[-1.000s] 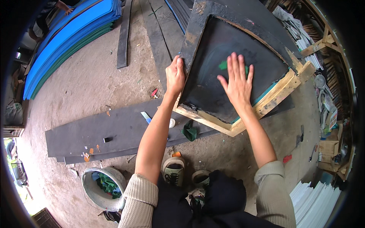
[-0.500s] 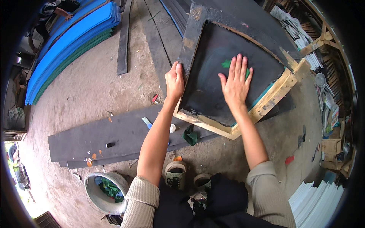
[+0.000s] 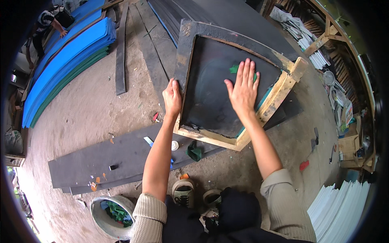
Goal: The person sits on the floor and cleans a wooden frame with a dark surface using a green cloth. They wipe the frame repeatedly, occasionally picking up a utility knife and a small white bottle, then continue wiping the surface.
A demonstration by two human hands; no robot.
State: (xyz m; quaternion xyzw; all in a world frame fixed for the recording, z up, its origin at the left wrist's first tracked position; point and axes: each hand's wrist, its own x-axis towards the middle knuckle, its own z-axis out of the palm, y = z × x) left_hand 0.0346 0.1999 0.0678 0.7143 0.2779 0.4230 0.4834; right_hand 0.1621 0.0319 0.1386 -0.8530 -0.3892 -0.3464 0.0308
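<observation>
A wooden frame [image 3: 265,106] with a dark, paint-smeared upper part and pale timber along its lower sides lies tilted in front of me. Inside it is a black panel [image 3: 210,87]. My left hand [image 3: 172,99] is closed round the frame's left edge, thumb on top. My right hand [image 3: 244,89] rests flat on the panel, fingers stretched out. From behind those fingers peeks a small bright green piece [image 3: 234,69], partly covered. Teal material [image 3: 265,98] shows along the frame's inner right edge.
Long dark sheets [image 3: 93,156] lie on the floor, with a dark green scrap [image 3: 194,151] and a white round lid [image 3: 174,145]. A bucket of scraps [image 3: 95,220] stands lower left, near my shoes [image 3: 183,192]. Stacked blue sheets [image 3: 69,69] are at left, another person's hand [image 3: 63,33] beyond.
The whole view has shifted a little, so the floor and frame sit further left. Both hands keep the same places on the frame and panel.
</observation>
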